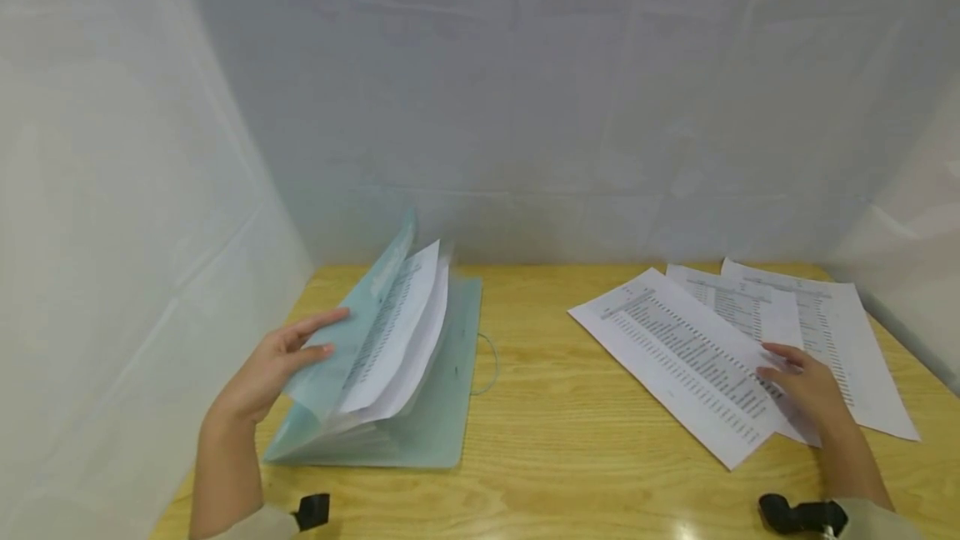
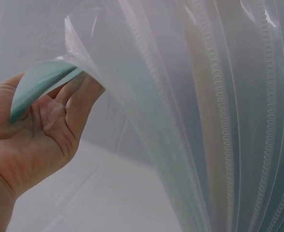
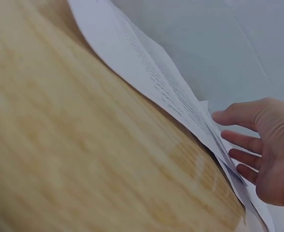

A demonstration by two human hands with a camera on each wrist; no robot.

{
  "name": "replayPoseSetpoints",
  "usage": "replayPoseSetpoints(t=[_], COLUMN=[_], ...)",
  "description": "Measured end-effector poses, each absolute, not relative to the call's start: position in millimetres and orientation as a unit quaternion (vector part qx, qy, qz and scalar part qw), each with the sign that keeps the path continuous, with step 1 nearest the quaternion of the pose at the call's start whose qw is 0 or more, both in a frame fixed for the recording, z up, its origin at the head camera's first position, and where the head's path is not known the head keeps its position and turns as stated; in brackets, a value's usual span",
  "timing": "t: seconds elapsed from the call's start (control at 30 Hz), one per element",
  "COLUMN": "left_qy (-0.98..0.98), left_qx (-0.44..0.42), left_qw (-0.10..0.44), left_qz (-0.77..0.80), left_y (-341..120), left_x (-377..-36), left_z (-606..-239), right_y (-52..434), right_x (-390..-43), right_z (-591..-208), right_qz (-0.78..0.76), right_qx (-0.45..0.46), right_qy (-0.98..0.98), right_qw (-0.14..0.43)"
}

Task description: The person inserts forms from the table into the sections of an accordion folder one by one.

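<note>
A pale teal document folder (image 1: pixel 437 440) lies part-opened on the left of the table, with clear pockets and printed sheets (image 1: pixel 390 332) inside it. My left hand (image 1: pixel 270 361) holds its raised cover between thumb and fingers; the left wrist view shows the bent cover edge (image 2: pixel 42 84) in that hand (image 2: pixel 40 125) and fanned clear pockets (image 2: pixel 216 116) beside it. On the right lies a loose printed sheet (image 1: pixel 675 357), overlapping others. Over its near right edge is my right hand (image 1: pixel 810 390), its fingers loosely extended. Whether those fingertips touch paper is unclear.
Two more printed sheets, a middle one (image 1: pixel 776 307) and an outer one (image 1: pixel 862 357), lie partly under the top sheet. A thin elastic loop (image 1: pixel 495 365) sticks out from the folder's right edge. White sheeting (image 1: pixel 525 107) walls the wooden table (image 1: pixel 540 448) at back and sides.
</note>
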State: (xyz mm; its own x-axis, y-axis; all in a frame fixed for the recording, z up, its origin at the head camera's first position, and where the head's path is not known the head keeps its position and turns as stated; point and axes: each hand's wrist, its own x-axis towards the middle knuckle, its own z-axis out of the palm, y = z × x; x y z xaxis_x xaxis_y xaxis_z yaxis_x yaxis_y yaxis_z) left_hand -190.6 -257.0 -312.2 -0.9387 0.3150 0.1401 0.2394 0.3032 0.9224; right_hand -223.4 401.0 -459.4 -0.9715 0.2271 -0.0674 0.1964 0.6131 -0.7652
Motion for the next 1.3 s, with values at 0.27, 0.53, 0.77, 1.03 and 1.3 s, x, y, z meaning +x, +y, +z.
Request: replayPoseSetpoints(t=[0.27, 0.53, 0.77, 1.03, 1.3], left_qy=[0.809, 0.806, 0.806, 0.806, 0.806], left_qx=[0.164, 0.161, 0.16, 0.164, 0.162], left_qw=[0.035, 0.039, 0.036, 0.034, 0.036], left_qz=[0.564, 0.568, 0.568, 0.568, 0.568], left_y=[-255, -253, -252, -252, -252], left_x=[-188, -186, -184, -184, -183], left_z=[-310, -307, -306, -306, -304], right_y=[400, 400, 400, 402, 401], right_x=[-223, -222, -220, -214, -214], right_z=[-461, -457, -454, -445, -436], right_qz=[0.408, 0.386, 0.375, 0.37, 0.425], right_qx=[-0.107, -0.094, -0.094, -0.062, -0.029], right_qy=[-0.906, -0.917, -0.921, -0.926, -0.904], right_qw=[0.031, 0.041, 0.047, 0.031, -0.03])
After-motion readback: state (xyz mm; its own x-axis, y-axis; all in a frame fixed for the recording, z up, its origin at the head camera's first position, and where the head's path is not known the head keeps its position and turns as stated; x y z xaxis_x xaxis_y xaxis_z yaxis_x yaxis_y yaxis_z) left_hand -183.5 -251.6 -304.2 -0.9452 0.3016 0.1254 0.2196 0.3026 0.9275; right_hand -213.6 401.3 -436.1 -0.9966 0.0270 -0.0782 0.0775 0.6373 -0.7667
